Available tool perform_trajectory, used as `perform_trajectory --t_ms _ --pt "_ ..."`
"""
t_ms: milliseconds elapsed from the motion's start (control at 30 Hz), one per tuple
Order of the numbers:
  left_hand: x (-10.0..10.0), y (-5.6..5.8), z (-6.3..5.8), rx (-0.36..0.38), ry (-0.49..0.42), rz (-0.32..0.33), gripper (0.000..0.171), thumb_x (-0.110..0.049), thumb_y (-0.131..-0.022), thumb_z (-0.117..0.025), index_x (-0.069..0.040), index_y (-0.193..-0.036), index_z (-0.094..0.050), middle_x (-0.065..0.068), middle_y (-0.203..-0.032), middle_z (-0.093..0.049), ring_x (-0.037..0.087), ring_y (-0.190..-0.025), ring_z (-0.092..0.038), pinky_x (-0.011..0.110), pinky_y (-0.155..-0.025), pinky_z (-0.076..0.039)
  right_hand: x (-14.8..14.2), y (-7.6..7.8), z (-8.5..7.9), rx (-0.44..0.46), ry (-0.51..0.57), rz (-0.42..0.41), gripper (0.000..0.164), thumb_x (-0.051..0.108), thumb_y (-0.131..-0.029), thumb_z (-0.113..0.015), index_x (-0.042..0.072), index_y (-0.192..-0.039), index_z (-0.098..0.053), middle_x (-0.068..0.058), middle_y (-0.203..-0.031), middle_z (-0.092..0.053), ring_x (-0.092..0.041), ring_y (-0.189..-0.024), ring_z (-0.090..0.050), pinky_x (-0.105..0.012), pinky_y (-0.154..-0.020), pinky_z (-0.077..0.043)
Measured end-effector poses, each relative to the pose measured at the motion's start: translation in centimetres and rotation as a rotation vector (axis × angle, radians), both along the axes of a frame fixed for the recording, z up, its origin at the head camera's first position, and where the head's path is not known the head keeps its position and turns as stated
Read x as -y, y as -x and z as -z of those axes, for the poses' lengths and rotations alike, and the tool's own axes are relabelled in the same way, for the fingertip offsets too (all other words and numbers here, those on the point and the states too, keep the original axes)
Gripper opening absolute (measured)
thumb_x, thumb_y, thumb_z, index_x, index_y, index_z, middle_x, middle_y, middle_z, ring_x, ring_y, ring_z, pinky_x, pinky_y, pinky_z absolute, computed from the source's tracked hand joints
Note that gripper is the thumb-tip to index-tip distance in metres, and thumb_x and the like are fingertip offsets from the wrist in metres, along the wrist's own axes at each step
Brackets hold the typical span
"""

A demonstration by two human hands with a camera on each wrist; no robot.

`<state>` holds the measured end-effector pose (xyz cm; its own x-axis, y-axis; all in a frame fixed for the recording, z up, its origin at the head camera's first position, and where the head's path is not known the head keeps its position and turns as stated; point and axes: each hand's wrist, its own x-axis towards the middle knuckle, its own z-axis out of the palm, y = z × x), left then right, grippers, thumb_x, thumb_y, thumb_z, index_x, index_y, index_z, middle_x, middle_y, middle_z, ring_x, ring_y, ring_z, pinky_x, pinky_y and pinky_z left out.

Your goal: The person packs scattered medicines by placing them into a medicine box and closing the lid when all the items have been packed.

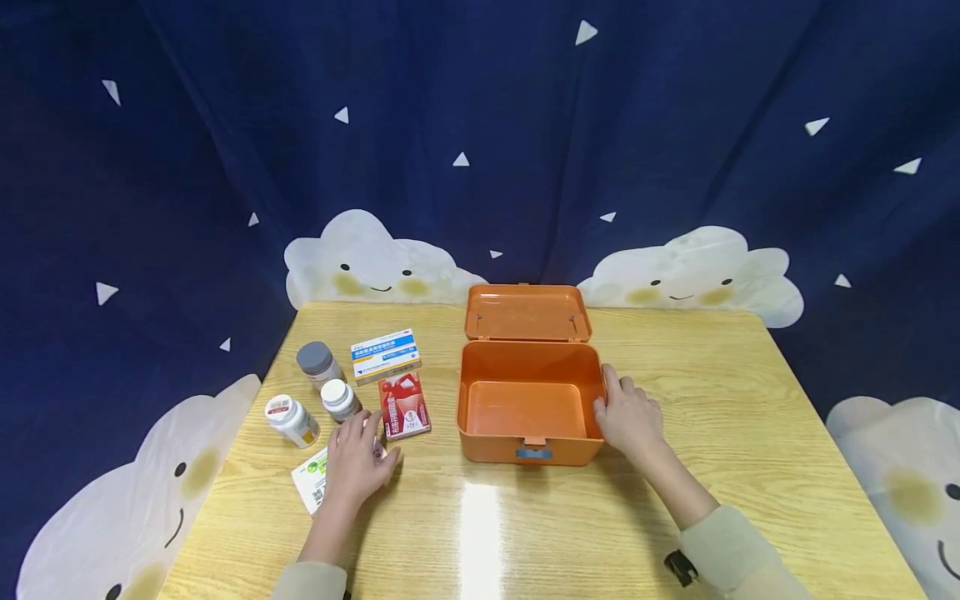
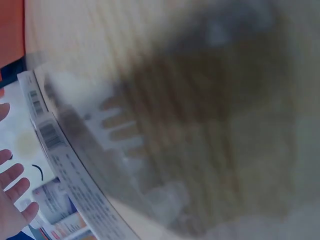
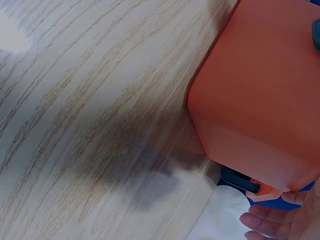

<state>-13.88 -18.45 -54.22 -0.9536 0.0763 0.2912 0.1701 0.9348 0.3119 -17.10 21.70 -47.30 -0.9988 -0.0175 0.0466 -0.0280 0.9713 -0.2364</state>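
An orange storage box (image 1: 534,450) stands with its lid (image 1: 528,313) tipped back and its inside bare. My right hand (image 1: 630,417) grips the rim of its right wall; in the right wrist view several fingers (image 3: 272,220) show beside the wall. Over a white and green medicine box (image 1: 309,479) lies my left hand (image 1: 356,458), partly covering it, fingers spread. Close to its fingertips are a red medicine box (image 1: 405,406) and a small white-capped bottle (image 1: 341,400). Whether the left fingers touch the box beneath, I cannot tell.
Behind the small bottle stand a grey-capped bottle (image 1: 318,363) and a blue and white medicine box (image 1: 386,354). Another white bottle (image 1: 291,421) is near the left edge of the wooden table (image 1: 705,367). A dark blue curtain (image 1: 480,100) hangs behind.
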Motion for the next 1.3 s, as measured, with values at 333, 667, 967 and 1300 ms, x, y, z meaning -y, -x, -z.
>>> perform_trajectory --t_ms 333,667,967,1300 --pt "1.8 -0.9 0.9 0.043 0.012 -0.042 0.075 -0.045 -0.068 -0.072 -0.004 -0.126 -0.049 0.018 -0.125 -0.046 0.036 -0.116 -0.04 0.055 -0.094 -0.028 0.0 -0.1 -0.1 0.008 0.007 -0.001 0.052 0.024 -0.089 -0.042 0.006 -0.135 -0.03 -0.025 -0.109 -0.051 -0.042 -0.083 -0.054 -0.052 -0.064 -0.044" --pt "3.2 -1.6 1.5 0.113 0.001 -0.071 0.086 -0.051 -0.064 -0.074 -0.006 -0.13 -0.044 0.017 -0.124 -0.045 0.036 -0.115 -0.04 0.056 -0.093 -0.027 0.1 -0.1 -0.1 -0.001 0.009 0.004 0.052 0.024 -0.089 -0.043 0.006 -0.136 -0.03 -0.026 -0.108 -0.052 -0.043 -0.082 -0.054 -0.053 -0.063 -0.044" --pt "3.8 -2.1 1.5 0.141 0.019 -0.083 0.089 -0.049 -0.062 -0.075 -0.002 -0.13 -0.043 0.021 -0.124 -0.045 0.039 -0.112 -0.042 0.057 -0.088 -0.031 0.0 0.0 0.0 0.0 -0.002 0.005 0.052 0.023 -0.088 -0.043 0.005 -0.135 -0.03 -0.027 -0.108 -0.051 -0.045 -0.081 -0.055 -0.053 -0.061 -0.043" --pt "4.5 -1.8 1.7 0.229 0.03 -0.097 0.092 -0.049 -0.063 -0.074 0.0 -0.133 -0.038 0.023 -0.125 -0.044 0.041 -0.114 -0.041 0.058 -0.089 -0.03 0.0 0.1 0.1 0.009 0.005 0.009 0.053 0.024 -0.089 -0.043 0.005 -0.136 -0.029 -0.027 -0.109 -0.051 -0.044 -0.083 -0.055 -0.053 -0.062 -0.044"
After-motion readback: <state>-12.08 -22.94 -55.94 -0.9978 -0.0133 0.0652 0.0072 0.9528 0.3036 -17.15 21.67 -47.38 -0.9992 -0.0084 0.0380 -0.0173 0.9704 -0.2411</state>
